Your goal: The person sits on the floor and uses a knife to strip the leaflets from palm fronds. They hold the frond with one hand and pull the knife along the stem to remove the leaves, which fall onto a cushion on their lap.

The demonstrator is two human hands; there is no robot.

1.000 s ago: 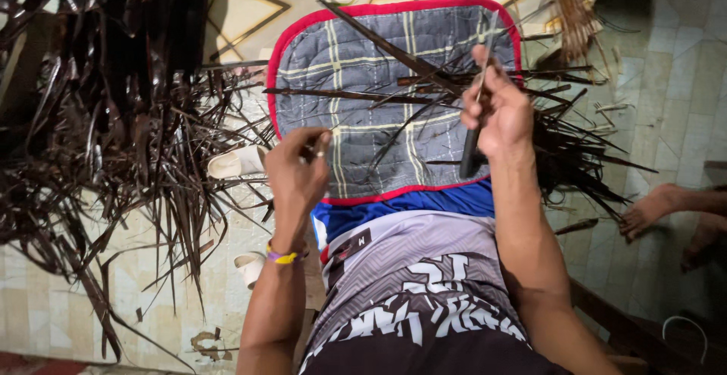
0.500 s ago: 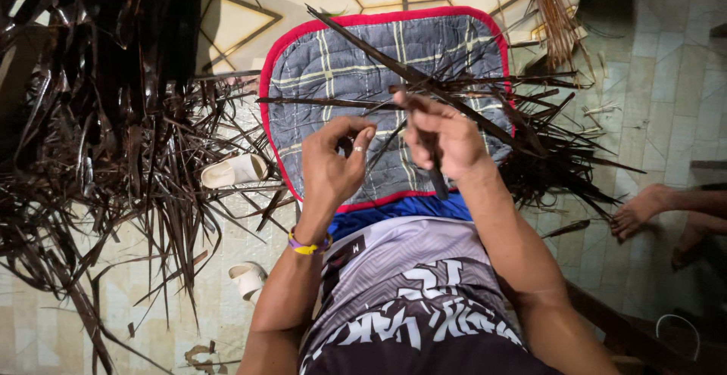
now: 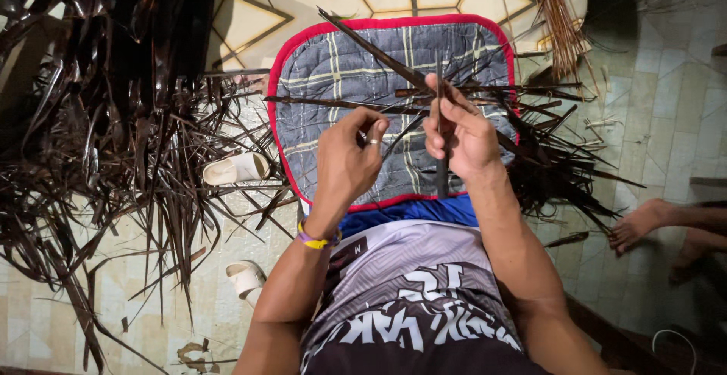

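Observation:
My right hand (image 3: 463,133) grips a dark knife (image 3: 440,118) held upright, its blade pointing away from me, together with a long dark leaf strip (image 3: 379,51) that slants up to the left. My left hand (image 3: 347,159), with a ring on one finger and a yellow-purple band at the wrist, pinches the near end of a thin strip just left of the knife. Both hands hover over a grey plaid cushion (image 3: 333,72) with red edging. Several dark leaf strips (image 3: 530,99) lie across the cushion toward the right.
A big heap of dark dried palm leaves (image 3: 113,118) covers the tiled floor at left. Two white sandals (image 3: 235,169) (image 3: 246,278) lie near it. Pale stripped sticks (image 3: 556,12) sit at the top right. Another person's foot (image 3: 640,224) rests at right.
My hands came together over the cushion's middle. The right hand moved left and turned the knife upright; the left hand rose and closed on a strip beside it.

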